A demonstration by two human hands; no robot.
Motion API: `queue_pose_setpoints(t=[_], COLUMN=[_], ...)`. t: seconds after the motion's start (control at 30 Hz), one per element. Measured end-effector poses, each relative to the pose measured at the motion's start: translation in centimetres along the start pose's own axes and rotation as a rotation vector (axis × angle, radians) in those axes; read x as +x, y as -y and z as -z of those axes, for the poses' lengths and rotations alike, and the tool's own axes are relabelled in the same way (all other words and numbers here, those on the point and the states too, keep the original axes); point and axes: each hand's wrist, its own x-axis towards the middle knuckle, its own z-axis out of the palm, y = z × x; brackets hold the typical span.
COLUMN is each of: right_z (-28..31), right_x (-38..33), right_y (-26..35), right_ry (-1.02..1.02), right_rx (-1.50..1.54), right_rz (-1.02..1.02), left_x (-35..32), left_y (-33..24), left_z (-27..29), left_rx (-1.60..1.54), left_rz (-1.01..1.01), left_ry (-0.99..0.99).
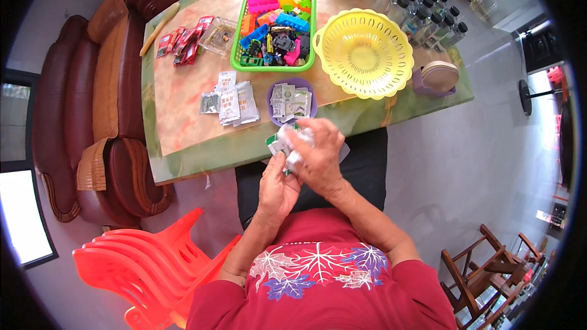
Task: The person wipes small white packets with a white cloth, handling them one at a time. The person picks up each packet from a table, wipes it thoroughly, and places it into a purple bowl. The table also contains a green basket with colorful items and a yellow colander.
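Observation:
My left hand (pixel 278 186) is closed around the lower side of a small green-and-white packet (pixel 273 143), just off the table's near edge. From above, my right hand (pixel 321 156) closes over a crumpled white wipe or tissue (pixel 299 140) pressed against that packet. The fingers partly hide both items. Right beyond my hands, a round purple bowl (pixel 269 112) contains several flat printed sachets (pixel 293 101). Left of the bowl lies a loose pile of white sachets (pixel 228 104), with a dark one (pixel 210 102) beside it.
A green basket (pixel 234 55) of toy blocks, a yellow colander (pixel 397 55), red packets (pixel 186 41), a clear tray (pixel 218 35) and dark-capped bottles (pixel 422 15) occupy the table (pixel 183 159). A purple holder (pixel 435 88) sits near its right corner. Red stacked chairs (pixel 153 263) stand at left.

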Motion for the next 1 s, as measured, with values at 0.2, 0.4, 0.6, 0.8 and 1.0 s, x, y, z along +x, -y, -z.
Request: queue_pose_setpoints(t=[0.2, 0.4, 0.6, 0.8, 1.0], right_z=[-0.8, 0.6, 0.9, 1.0, 2.9], right_x=[-0.9, -1.6, 0.0, -1.7, -1.8], right_y=[-1.9, -0.1, -0.6, -2.8, -4.2], right_ry=[-0.014, 0.088, -0.028, 0.053, -0.062], right_rx=[0.068, -0.096, -0.008, 0.259, 0.341], right_rz=[-0.079, 0.257, 0.029, -0.349, -0.425], left_x=[0.1, -0.1, -0.7, -0.8, -0.5], left_y=[1.0, 0.9, 0.8, -0.4, -0.8], left_z=[0.6, 0.2, 0.3, -0.8, 0.3], left_rx=[0.039, -0.022, -0.113, -0.129, -0.159], left_rz=[0.056, 0.095, 0.109, 0.098, 0.060], left_ry=[0.001, -0.017, 0.089, 0.048, 0.080])
